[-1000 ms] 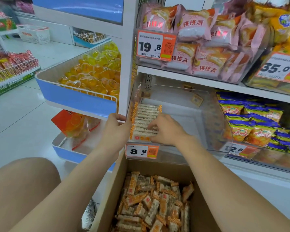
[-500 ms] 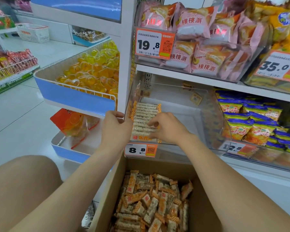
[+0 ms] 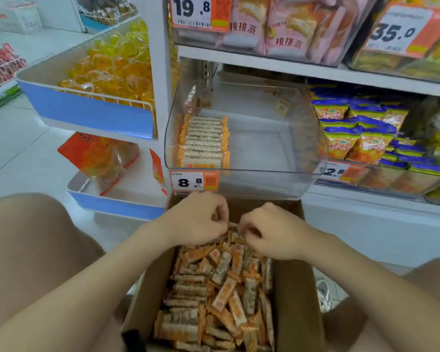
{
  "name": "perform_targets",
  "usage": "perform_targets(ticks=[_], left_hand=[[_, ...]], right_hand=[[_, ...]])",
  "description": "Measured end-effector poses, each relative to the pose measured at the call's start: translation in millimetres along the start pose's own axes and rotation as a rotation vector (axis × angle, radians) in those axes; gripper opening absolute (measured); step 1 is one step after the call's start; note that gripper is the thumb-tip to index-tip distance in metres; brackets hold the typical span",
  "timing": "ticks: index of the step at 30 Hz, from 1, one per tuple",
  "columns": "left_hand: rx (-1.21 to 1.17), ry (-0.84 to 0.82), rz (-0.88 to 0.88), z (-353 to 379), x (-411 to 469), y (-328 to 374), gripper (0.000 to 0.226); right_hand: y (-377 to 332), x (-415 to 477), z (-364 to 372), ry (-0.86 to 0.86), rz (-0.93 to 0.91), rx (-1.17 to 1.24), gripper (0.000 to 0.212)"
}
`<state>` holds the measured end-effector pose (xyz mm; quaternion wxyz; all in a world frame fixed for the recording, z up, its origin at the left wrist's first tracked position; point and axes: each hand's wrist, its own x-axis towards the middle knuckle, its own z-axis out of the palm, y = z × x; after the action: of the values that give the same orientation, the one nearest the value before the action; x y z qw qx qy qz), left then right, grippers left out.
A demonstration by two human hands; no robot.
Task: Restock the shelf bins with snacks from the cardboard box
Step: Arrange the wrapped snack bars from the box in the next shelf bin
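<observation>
An open cardboard box (image 3: 297, 288) sits on the floor between my knees, filled with loose orange-and-white snack bars (image 3: 221, 295). Above it on the shelf is a clear plastic bin (image 3: 264, 174) with one neat row of the same bars (image 3: 203, 141) along its left side. The remainder of the bin floor is bare. My left hand (image 3: 198, 219) and my right hand (image 3: 267, 229) are both down at the far end of the box. Their fingers curl into the pile and pinch bars there. Just what each hand holds is partly hidden by the fingers.
An 8.8 price tag (image 3: 193, 181) hangs on the bin front just above my hands. Blue and yellow snack bags (image 3: 353, 133) fill the bin to the right, and pink pie packets (image 3: 277, 26) the shelf above. A blue-fronted tray of yellow jelly cups (image 3: 107, 62) juts out at left.
Both hands have left the row of bars in the bin and dropped into the far end of the box. The view has tilted down and closer.
</observation>
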<state>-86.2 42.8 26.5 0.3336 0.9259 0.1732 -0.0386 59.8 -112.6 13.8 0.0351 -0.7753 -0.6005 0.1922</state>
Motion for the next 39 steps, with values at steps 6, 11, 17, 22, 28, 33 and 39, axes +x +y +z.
perform_targets(ticks=[6, 11, 17, 22, 28, 33, 39], left_hand=[[0.224, -0.406, -0.084, 64.3, 38.5, -24.3, 0.02], [0.225, -0.47, -0.21, 121.0, 57.3, -69.1, 0.034], [0.114, -0.384, -0.325, 174.9, 63.7, -109.4, 0.027], [-0.133, -0.197, -0.351, 208.0, 71.9, -107.5, 0.034], [-0.189, -0.2, -0.45, 236.3, 77.4, -119.3, 0.047], [-0.136, -0.212, -0.43, 244.5, 83.0, -123.2, 0.026], [-0.013, -0.329, -0.408, 252.2, 77.5, -119.4, 0.018]], right_hand=[[38.8, 23.9, 78.5, -0.188, 0.24, 0.048, 0.02], [57.8, 25.8, 132.8, -0.149, 0.427, 0.164, 0.018], [79.2, 47.0, 174.4, -0.155, 0.354, -0.027, 0.044], [82.2, 61.9, 201.3, -0.323, 0.35, 0.013, 0.064], [80.1, 64.7, 211.7, -0.121, 0.359, 0.13, 0.026], [83.4, 58.8, 202.5, -0.071, 0.479, 0.413, 0.048], [95.5, 39.2, 175.6, 0.21, 0.588, 0.474, 0.037]])
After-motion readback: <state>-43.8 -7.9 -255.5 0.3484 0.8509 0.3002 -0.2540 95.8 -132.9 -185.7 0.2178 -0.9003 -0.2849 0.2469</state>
